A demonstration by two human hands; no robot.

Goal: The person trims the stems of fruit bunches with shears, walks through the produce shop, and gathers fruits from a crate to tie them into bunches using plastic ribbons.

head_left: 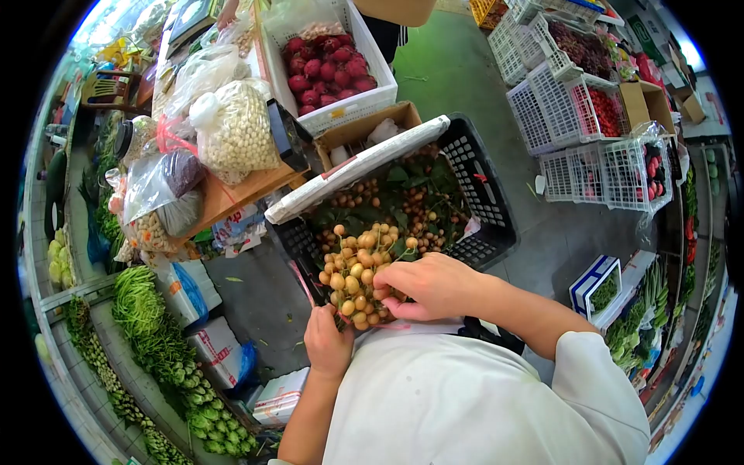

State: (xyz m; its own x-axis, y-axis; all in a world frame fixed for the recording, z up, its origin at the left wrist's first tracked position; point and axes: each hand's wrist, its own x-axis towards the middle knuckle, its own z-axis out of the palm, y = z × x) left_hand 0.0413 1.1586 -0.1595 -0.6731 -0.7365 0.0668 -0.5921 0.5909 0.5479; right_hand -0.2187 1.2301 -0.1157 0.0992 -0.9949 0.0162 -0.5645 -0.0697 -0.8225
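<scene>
A bunch of small round yellow-brown fruit (355, 267), which look like wampees, is in front of my body at the near side of a black plastic crate (500, 213). My left hand (327, 341) is closed around the stem end of the bunch at its lower left. From the right, my right hand (434, 287) reaches over it with bent fingers closed on fruit at the bunch's right side; the fingertips are partly hidden. More bunches with dark green leaves (387, 194) lie inside the crate. A white foam slab (356, 170) rests across the crate's far left part.
Left of the crate, a wooden table (232, 198) bears a bag of pale bulbs or nuts (236, 132). Beyond stands a white box (380, 97) of dragon fruit (329, 74). White crates (542, 108) stand at the right, leafy greens (147, 318) at the left. Another person is partly visible at the top.
</scene>
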